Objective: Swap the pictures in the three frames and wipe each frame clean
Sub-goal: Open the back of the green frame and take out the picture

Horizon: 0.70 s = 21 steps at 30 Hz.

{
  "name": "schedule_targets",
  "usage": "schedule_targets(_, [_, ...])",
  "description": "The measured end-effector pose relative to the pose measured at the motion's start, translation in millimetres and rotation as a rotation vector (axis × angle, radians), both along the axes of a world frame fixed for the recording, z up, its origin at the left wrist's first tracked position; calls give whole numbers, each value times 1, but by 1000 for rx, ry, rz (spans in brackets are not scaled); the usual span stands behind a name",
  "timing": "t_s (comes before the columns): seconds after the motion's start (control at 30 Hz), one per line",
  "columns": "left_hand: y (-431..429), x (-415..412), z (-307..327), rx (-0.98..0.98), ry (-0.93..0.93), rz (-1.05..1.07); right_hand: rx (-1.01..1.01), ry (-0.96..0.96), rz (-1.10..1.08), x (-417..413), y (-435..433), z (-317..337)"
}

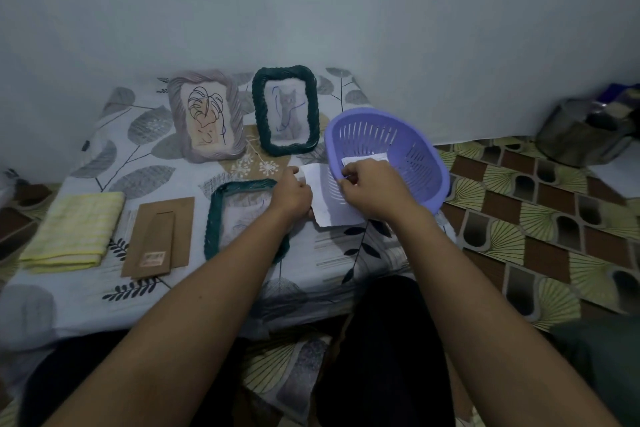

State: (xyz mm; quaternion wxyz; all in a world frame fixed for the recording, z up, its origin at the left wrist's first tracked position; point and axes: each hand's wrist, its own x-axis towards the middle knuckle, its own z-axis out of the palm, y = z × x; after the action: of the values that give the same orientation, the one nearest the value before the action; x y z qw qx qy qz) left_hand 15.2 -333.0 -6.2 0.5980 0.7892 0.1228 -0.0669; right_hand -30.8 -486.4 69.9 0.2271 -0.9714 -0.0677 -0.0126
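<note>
Left hand (292,192) pinching the left edge of a white paper sheet (329,199), thumb and fingers pressed together on it; right hand (369,189) pinching the same sheet at its right side, fingertips closed on the paper just at the near rim of a purple slotted basket (412,135). Sheet held slightly above the leaf-print cloth (346,253), overlapping the basket's near wall. Inside the basket, another white paper (365,159), partly hidden by the right hand. Just left of the left hand and partly under its forearm, a dark green woven frame (216,218) lying flat, a faint picture inside. Further left, a brown frame backing board (159,236) lying flat, then a folded yellow cloth (74,229) at the cloth's left edge. Behind, propped against the wall, a grey-lilac frame (206,116) with a leaf line drawing, and beside it a second dark green frame (285,111) with a cat picture. To the right, patterned floor covering (519,218) and a metal pot (581,135) near the wall.
</note>
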Motion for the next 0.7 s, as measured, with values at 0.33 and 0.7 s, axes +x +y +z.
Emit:
schedule_targets(0.33, [-19,6,0,-72,23,-23,97,52,49,3,2,-4])
schedule_targets(0.7, [-7,3,23,-52,-18,21,212,121,-13,9,-3,-12])
